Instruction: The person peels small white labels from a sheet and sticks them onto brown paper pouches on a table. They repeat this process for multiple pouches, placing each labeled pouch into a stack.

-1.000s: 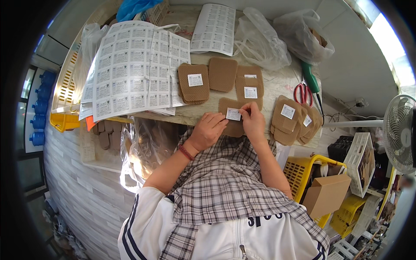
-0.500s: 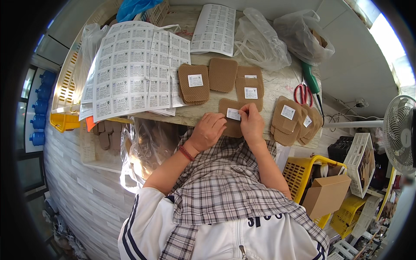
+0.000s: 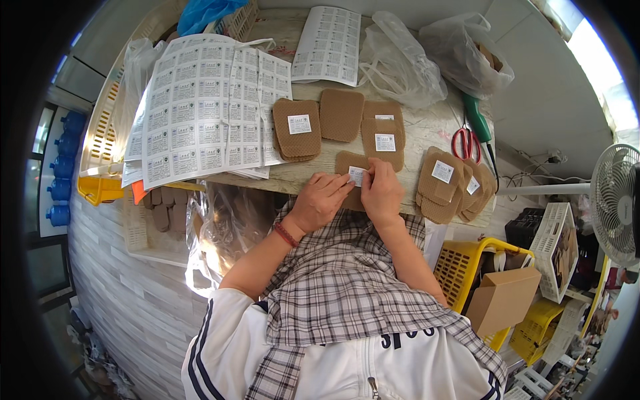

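A brown textured pad with rounded corners lies at the table's front edge, partly hidden by my hands. On it is a white printed sticker. My right hand has its fingers pinched at the sticker's right edge. My left hand, fingers curled together, touches the sticker's left edge and rests at the pad. Beyond them lie a stack of labelled pads, a plain pad and two overlapping labelled pads. Further labelled pads are fanned in piles at the right.
Sticker sheets cover the table's left; another sheet lies at the back. Near it are clear plastic bags, red-handled scissors and a green-handled corded tool. A yellow basket and a fan stand to the right.
My left fingers have moved right onto the sticker's left edge. My right hand has shifted slightly left, and the sticker now sits flatter against the pad between both hands.
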{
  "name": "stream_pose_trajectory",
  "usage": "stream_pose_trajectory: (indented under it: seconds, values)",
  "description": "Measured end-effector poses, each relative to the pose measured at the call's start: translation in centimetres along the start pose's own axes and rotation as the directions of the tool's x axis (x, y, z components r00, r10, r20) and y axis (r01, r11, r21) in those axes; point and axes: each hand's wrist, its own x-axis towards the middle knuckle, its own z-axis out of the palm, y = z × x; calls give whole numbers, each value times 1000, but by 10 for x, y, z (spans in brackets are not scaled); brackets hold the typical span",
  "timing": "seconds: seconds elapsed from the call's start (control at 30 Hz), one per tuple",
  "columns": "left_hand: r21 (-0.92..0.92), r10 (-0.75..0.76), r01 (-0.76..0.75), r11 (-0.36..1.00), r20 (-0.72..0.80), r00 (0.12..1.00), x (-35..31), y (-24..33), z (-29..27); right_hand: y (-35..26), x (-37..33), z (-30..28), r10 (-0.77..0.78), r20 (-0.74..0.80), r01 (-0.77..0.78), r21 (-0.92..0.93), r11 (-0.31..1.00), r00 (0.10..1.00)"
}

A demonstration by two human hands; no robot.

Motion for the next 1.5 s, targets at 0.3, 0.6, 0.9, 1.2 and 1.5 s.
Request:
stream_pose_trajectory:
  seconds: [0.3,0.6,0.9,1.2,1.5]
  values:
    - [-3,-16,16,1000,52,998,2,1,-3,9,-3,7,-13,-164,10,-20,1000,986]
    - [49,-2,-1,999,67,998,3,3,-1,11,-15,-7,22,-144,-38,-107,994,989]
    - [-72,-153,146,987,-120,981,7,6,0,12,-22,-13,309,-102,-229,468,854,946]
    - [-4,58,-58,998,-85,995,67,15,26,84,-15,-114,440,-336,-220,527,821,833]
    - [63,155,-153,986,-28,987,72,1,29,60,-12,-101,225,-301,-103,373,922,927]
